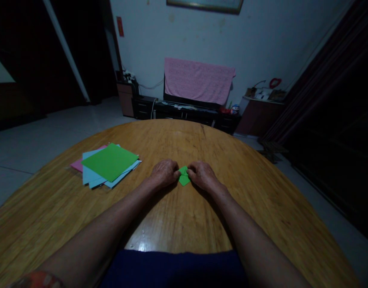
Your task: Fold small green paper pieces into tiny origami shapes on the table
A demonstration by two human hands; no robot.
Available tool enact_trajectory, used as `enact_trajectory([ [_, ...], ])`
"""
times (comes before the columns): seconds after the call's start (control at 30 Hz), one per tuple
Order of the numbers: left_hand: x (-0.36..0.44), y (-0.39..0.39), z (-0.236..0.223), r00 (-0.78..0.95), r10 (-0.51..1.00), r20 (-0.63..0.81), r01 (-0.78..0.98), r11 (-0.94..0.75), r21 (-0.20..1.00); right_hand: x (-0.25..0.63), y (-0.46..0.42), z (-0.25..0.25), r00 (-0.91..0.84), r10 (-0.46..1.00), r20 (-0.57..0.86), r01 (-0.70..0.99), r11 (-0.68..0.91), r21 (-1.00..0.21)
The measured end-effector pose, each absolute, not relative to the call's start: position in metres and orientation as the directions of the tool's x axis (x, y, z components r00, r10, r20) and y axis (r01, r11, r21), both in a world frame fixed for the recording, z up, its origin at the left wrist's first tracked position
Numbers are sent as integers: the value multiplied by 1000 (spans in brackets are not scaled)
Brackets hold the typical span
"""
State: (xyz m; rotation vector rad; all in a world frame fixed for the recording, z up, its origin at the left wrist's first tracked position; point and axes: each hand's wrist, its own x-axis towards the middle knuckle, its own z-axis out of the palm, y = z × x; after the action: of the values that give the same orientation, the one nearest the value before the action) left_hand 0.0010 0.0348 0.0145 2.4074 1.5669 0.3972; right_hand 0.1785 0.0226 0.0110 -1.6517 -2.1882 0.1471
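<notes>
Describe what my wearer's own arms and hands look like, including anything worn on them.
The left hand and right hand are gloveless, with no watch or cable on either wrist; it is too dim to rule out rings. Red-orange patterned cloth, apparently a sleeve edge, shows on the left arm. The right arm shows no sleeve.

Desk [267, 192]: wooden, yellowish-brown, visible grain, rounded edge, glossy glare towards near side. On left part, loose stack of paper: green sheet [110, 162] uppermost, light-blue sheets [89, 174] fanned askew beneath, pink sheet [77, 164] poking out at left. Near middle, small folded green paper [184, 179], between left hand [164, 173] and right hand [203, 175], fingers touching its sides.
</notes>
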Motion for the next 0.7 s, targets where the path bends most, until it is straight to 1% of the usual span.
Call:
enact_trajectory([
  [0.1,1,35,16,383,921,65,854,-381,354,176,25,9,-181,959,219,901,251,-355],
  [0.2,2,34,20,369,929,27,861,-353,367,174,26,10,-123,983,135,887,170,-429],
  [0.27,2,33,21,364,932,4,863,-339,374,172,26,12,-104,992,78,880,128,-458],
  [0.33,2,32,21,362,932,-2,863,-334,379,172,25,14,-100,994,45,883,109,-456],
  [0.5,3,33,20,353,936,-5,861,-323,394,172,24,17,-116,992,53,906,127,-404],
  [0.6,3,33,19,374,928,2,858,-346,380,172,25,17,-141,989,43,911,147,-385],
  [0.7,2,33,19,411,911,37,841,-394,370,172,27,16,-138,990,27,908,137,-397],
])
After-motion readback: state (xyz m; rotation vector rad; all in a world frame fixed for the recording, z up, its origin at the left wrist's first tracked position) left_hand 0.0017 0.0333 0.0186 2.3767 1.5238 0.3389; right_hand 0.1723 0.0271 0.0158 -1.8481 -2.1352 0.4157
